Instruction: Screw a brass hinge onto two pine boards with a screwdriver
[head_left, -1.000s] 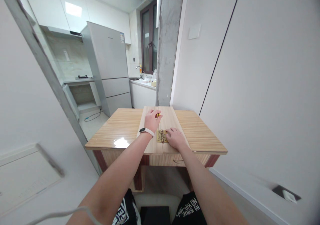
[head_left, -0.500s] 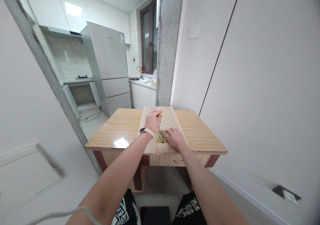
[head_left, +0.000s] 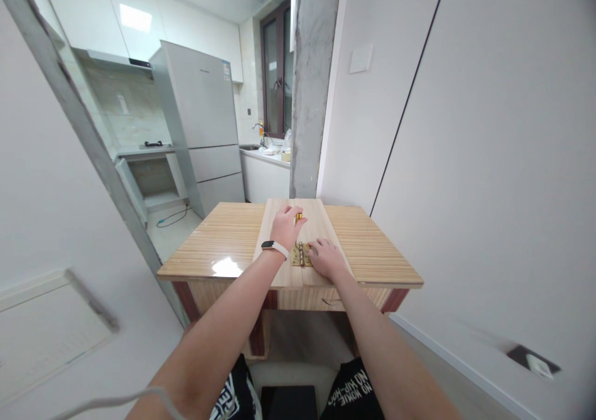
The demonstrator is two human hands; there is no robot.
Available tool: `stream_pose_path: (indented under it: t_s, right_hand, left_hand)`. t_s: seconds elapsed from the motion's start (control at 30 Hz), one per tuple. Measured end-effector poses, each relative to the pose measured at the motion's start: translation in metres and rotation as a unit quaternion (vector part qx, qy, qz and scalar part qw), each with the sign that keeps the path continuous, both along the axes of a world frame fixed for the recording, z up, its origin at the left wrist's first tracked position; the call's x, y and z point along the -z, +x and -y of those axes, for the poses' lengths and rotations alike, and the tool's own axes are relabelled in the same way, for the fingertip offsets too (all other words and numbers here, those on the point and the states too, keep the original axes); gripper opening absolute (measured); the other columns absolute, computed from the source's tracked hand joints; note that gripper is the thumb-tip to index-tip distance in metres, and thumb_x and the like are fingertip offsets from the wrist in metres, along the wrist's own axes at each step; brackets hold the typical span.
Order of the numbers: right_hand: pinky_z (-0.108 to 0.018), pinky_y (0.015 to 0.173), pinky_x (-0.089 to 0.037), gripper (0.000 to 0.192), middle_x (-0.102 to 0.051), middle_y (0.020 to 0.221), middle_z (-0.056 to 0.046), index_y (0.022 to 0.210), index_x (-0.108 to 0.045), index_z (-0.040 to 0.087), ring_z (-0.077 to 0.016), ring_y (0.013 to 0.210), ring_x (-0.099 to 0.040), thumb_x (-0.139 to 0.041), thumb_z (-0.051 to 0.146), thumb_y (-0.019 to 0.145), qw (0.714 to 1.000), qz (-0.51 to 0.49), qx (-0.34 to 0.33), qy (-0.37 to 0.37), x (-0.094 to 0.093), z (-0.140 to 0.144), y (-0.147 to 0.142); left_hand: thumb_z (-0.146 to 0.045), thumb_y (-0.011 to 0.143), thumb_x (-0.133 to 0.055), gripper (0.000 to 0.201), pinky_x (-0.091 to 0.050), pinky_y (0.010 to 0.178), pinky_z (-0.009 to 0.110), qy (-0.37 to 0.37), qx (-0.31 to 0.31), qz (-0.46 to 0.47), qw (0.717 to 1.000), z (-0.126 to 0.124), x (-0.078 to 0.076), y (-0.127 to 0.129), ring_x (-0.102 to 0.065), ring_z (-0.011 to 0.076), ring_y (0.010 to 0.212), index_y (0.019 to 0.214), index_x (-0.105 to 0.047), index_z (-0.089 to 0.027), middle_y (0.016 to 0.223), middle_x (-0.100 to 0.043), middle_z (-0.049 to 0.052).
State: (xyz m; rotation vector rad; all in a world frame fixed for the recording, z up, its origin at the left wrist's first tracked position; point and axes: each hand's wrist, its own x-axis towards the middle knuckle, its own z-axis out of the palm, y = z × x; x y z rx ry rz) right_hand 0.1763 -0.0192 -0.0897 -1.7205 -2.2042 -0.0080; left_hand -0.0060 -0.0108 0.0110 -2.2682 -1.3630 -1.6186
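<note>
My left hand [head_left: 285, 226], with a dark band on the wrist, is closed around a screwdriver with a yellow and black handle [head_left: 298, 216], held upright over a brass hinge [head_left: 300, 255]. The hinge lies across the seam of two light wooden boards [head_left: 316, 221] on a wooden table [head_left: 223, 237]. My right hand [head_left: 325, 257] rests flat on the right board, its fingers touching the hinge's right leaf.
A concrete pillar [head_left: 311, 84] and a white wall stand just behind the table. To the left a kitchen opens with a grey fridge [head_left: 202, 125] and a counter with a sink [head_left: 265, 153]. A white cable [head_left: 107, 401] crosses the lower left.
My left hand has turned slightly on the screwdriver handle. My right hand and the hinge have stayed where they were.
</note>
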Motion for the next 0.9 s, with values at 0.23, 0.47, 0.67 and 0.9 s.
stream_pose_path:
  t_s: [0.23,0.47,0.67,0.9]
  right_hand:
    - [-0.038,0.105,-0.029,0.042,-0.057,0.135,-0.007,0.135,-0.060,0.033,-0.0235,0.127,-0.044,-0.036,0.048,0.103,1.000,0.001,-0.001,0.002,0.0001,0.0013,0.0008]
    - [-0.038,0.105,-0.030,0.041,-0.058,0.134,-0.007,0.134,-0.061,0.033,-0.0235,0.128,-0.044,-0.038,0.048,0.103,1.000,0.000,0.002,0.002,-0.0005,0.0017,0.0003]
    - [-0.038,0.105,-0.030,0.041,-0.057,0.135,-0.007,0.134,-0.062,0.033,-0.0234,0.128,-0.044,-0.037,0.047,0.103,1.000,0.004,0.006,-0.001,-0.0019,0.0022,-0.0010]
    - [-0.039,0.104,-0.032,0.041,-0.058,0.135,-0.007,0.133,-0.062,0.033,-0.0239,0.128,-0.045,-0.039,0.047,0.103,1.000,-0.001,0.003,0.005,0.0000,0.0010,0.0003]
  left_hand:
    - [-0.017,0.088,-0.070,0.017,-0.051,0.085,0.032,-0.024,-0.008,0.012,1.000,-0.0001,-0.0014,0.0056,-0.065,0.0194,0.088,0.104,-0.071,-0.023,0.096,-0.064,0.004]
    - [-0.012,0.089,-0.066,0.023,-0.053,0.086,0.033,-0.034,0.008,0.036,0.999,-0.0002,-0.0008,0.0032,-0.066,0.0190,0.088,0.109,-0.071,-0.023,0.100,-0.067,0.005]
    - [-0.008,0.090,-0.061,0.026,-0.055,0.087,0.032,-0.041,0.049,0.044,0.997,-0.0016,0.0011,-0.0005,-0.068,0.0180,0.091,0.111,-0.069,-0.021,0.108,-0.069,0.006]
    - [-0.012,0.092,-0.061,0.029,-0.055,0.088,0.032,-0.047,0.048,0.044,0.997,-0.0045,0.0052,-0.0006,-0.067,0.0178,0.091,0.119,-0.066,-0.021,0.108,-0.070,0.007]
